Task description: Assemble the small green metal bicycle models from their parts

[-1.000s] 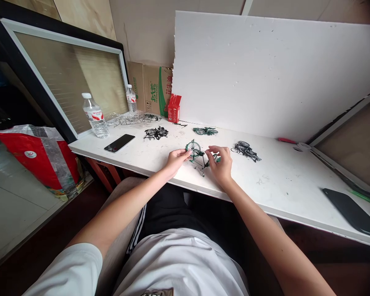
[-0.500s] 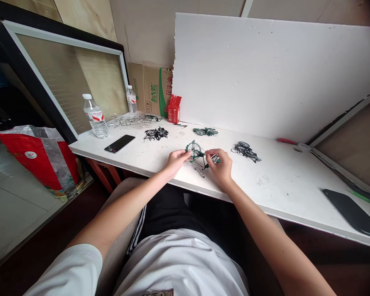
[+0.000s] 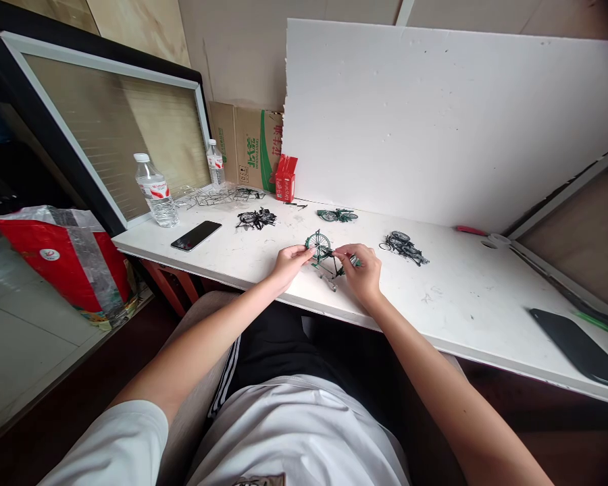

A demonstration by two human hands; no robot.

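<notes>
Green model bicycle [image 3: 326,254] sits near the front edge of the white table [image 3: 461,290], between both hands. Left hand [image 3: 290,265]: thumb and forefinger pinched on the spoked wheel. Right hand [image 3: 363,270]: thumb and fingertips closed at the bike's dark part; exact part hidden. That hand also blocks some of the frame; green and silvery bits show past the fingers.

Around it, near to far: black flat slab [image 3: 580,344] at far right; glossy phone [image 3: 196,235] at left; grey-black bike [image 3: 404,248] lying to the right; black bike parts [image 3: 256,218] bunched to the left; second green bike [image 3: 337,215] flat behind. Thin black lattice frames [image 3: 217,196] with clear film, back left. Clear ribbed bottle [image 3: 157,192], red-white label, text too small. Same style, farther bottle [image 3: 215,164].

Back: small red box [image 3: 285,179], print unreadable; brown cardboard carton [image 3: 256,148], reads 北大荒 in green, 花生油 in red. White foam-like board [image 3: 436,121], ragged left edge, pitted face.
</notes>
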